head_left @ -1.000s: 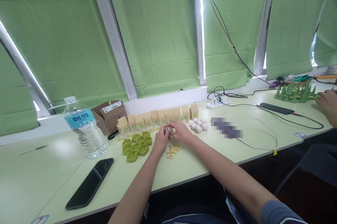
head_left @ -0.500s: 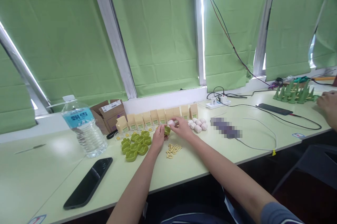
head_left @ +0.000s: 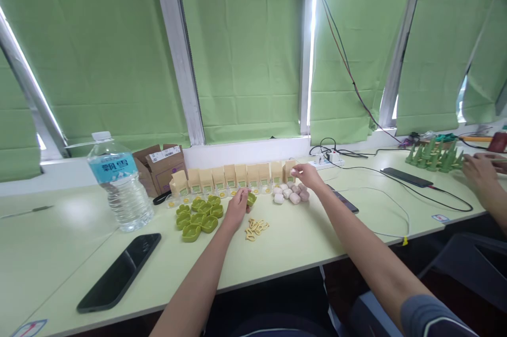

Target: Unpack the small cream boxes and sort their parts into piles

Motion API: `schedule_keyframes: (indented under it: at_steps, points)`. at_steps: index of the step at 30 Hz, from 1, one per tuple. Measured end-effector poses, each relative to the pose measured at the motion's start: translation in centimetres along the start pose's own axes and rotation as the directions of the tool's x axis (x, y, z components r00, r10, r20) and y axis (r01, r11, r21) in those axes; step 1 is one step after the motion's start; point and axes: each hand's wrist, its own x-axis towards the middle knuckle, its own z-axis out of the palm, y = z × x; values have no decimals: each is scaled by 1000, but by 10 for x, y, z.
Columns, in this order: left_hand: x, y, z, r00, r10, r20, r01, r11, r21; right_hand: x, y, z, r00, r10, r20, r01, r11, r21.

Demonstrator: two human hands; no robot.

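Note:
My left hand (head_left: 237, 208) is closed around a small olive-green cup (head_left: 251, 199), held above the table. What lies inside that cup I cannot make out. My right hand (head_left: 308, 175) is pinched beside the row of tan paper packets (head_left: 241, 174), with a small pale lump (head_left: 293, 172) at its fingertips. Below it sits a pile of pale pink, marshmallow-like lumps (head_left: 294, 198). Several more olive-green cups (head_left: 190, 232) stand grouped to the left of my left hand. Yellow ring-like pieces (head_left: 256, 227) lie loose in front of it.
A large water bottle (head_left: 121, 184) and an open cardboard box (head_left: 160, 168) stand at the left. One black phone (head_left: 119, 272) lies near the front edge. Cables and a power strip (head_left: 328, 159) run along the back. At the right, another person's hand (head_left: 477, 168) is beside green cones (head_left: 433, 156).
My right hand has moved right, away from the green cup to above the pale lumps. My left hand still holds the cup. The view has shifted slightly.

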Motion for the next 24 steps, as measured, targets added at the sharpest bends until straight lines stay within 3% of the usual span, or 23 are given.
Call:
schedule_keyframes:
  at_steps: [3,7,15,24]
  points:
    - [-1,2,0,1000,-2,8,2,1000,19,6,22,-4,996,44,84,-30,986,-165]
    - [-3,5,-1,1000,8,13,-9,999,31,14,33,2,986,69,150,-37,977,-210]
    - [-7,10,-2,999,-22,35,21,999,46,26,35,12,962,113,248,-62,977,-205]
    - [-8,11,-1,999,-25,43,23,999,49,27,28,9,912,162,377,-31,943,-332]
